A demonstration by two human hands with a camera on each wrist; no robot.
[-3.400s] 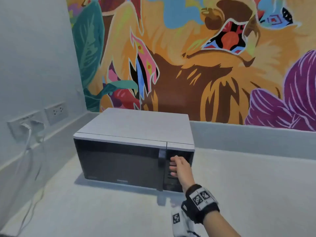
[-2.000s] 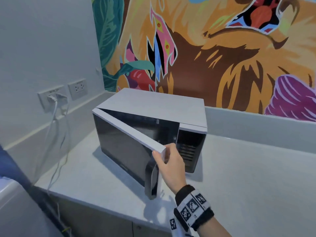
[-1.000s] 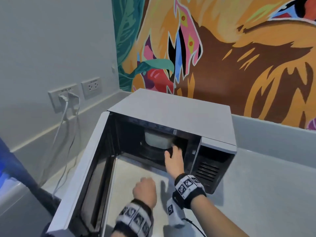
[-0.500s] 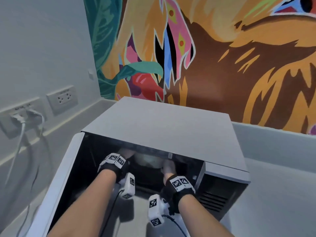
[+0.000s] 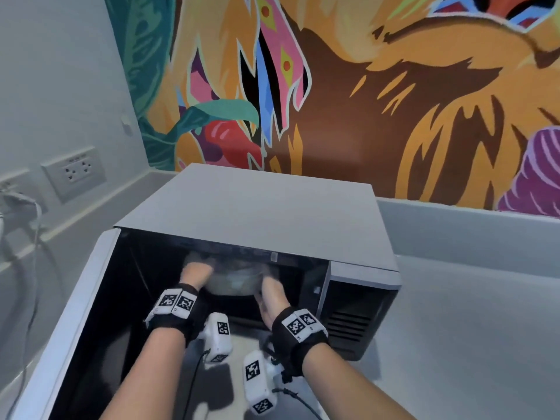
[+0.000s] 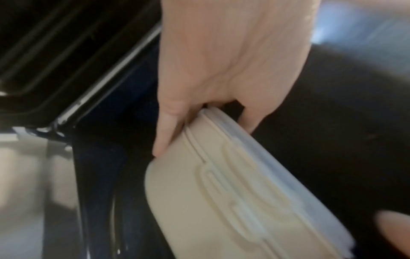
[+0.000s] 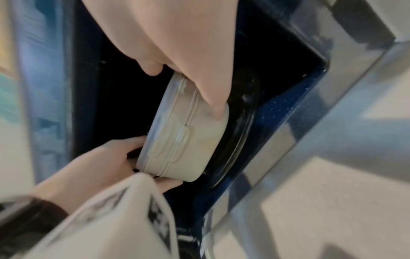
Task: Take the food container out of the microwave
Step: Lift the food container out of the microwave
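Left hand (image 6: 221, 70): grips food container (image 7: 184, 140) end.
Right hand (image 7: 188, 52): grips opposite end.
Risk: container likely hot; catching the microwave (image 5: 272, 213) frame could tip it.

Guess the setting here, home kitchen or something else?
Probably a pantry or break-room corner, hard to pin down: a microwave on a grey counter, wall sockets beside it, and a bright painted mural behind.

Both forearms are bare, no sleeves. Each wrist has a black strap (image 5: 171, 324) with white blocks on top printed with black square-pattern codes (image 5: 298, 324). A small white camera box (image 5: 218, 338) with the same codes hangs under each wrist, and a thin black cable (image 5: 194, 374) runs back from each box
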